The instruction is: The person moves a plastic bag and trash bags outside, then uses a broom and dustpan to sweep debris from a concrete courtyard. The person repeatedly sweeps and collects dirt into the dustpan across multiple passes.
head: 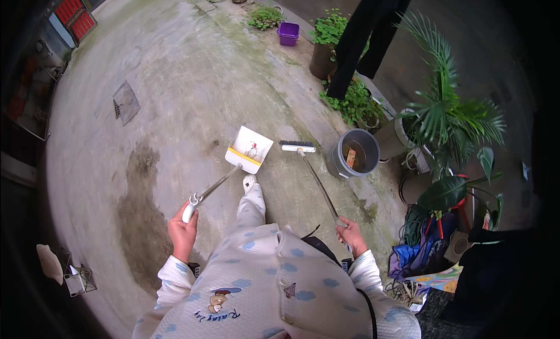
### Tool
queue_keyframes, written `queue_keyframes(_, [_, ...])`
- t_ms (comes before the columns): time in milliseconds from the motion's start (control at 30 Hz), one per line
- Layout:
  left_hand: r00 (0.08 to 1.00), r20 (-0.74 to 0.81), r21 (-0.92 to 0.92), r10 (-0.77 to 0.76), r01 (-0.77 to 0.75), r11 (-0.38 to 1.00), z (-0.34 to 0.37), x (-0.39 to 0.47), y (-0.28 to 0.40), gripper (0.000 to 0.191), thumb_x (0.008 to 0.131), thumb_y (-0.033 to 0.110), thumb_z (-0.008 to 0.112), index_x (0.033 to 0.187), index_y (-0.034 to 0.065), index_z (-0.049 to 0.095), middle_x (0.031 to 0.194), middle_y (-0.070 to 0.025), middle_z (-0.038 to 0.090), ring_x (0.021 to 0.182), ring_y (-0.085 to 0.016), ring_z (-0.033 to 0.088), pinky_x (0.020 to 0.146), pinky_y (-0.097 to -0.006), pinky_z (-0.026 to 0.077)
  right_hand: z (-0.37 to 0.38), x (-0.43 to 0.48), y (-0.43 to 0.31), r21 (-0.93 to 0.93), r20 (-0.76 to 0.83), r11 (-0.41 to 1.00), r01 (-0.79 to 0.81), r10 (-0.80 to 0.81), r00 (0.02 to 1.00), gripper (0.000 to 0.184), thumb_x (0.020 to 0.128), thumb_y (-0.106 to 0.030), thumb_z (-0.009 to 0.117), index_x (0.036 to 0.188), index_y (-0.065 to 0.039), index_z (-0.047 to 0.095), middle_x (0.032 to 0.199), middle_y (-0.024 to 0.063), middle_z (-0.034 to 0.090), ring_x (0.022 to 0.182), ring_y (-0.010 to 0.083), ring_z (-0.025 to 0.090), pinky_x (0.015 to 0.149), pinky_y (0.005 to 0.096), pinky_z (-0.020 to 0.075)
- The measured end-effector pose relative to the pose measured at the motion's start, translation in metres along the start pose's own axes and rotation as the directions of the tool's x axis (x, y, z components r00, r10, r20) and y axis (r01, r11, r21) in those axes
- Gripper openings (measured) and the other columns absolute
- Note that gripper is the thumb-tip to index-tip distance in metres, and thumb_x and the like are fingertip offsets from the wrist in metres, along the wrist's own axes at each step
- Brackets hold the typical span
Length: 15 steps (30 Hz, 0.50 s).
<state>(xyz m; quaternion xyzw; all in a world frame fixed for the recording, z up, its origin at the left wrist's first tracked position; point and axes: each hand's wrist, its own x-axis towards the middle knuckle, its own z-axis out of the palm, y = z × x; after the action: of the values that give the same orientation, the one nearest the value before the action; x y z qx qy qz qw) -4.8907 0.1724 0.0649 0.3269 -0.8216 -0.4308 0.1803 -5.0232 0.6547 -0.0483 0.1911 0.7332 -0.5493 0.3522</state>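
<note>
My left hand point(183, 229) grips the white handle of a long-handled dustpan point(249, 149), whose white pan with a yellow strip is out in front of me, left of the broom head. In the pan lies a clear plastic bottle point(252, 152) with something red at its top. My right hand point(351, 236) is closed around the grey pole of a broom point(318, 180). The broom's white head with dark bristles point(297, 145) is to the right of the dustpan, apart from it, near a grey bucket.
The grey bucket point(334, 157) holds liquid and an orange item. Potted plants point(323, 54), a purple plastic container point(288, 34) and a palm point(442, 102) line the right side. Dark trousers point(372, 28) hang above. A drain grate point(126, 102) and a wet patch point(142, 221) mark the concrete at left.
</note>
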Motion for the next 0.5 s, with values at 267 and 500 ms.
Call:
queue_keyframes(267, [0.988,0.128,0.121,0.087,-0.103,0.987,0.058,0.283,0.056,0.030,0.082,0.012,0.069,0.112,0.0073,0.068,0.085,-0.0156,0.070,0.077,-0.018,0.070,0.068,-0.0295,0.051,0.062,0.129,-0.205,0.084,-0.023,0.993,-0.088,0.090,0.996,0.056,0.089,-0.007,0.061,0.139,0.002,0.040,0.063,0.0025,0.055,0.047,0.0099,0.048,0.044,0.0237,0.0388])
queue_keyframes(500, [0.958,0.242,0.126,0.155,-0.190,0.974,0.131,0.515,0.095,0.029,0.083,0.010,0.068,0.112,0.0065,0.068,0.094,-0.0162,0.071,0.085,-0.018,0.070,0.073,-0.0285,0.051,0.068,0.259,-0.348,0.195,-0.024,0.970,-0.148,0.156,0.987,0.051,0.089,-0.010,0.061,0.137,-0.001,0.044,0.063,0.0029,0.055,0.046,0.0098,0.048,0.043,0.0238,0.0395])
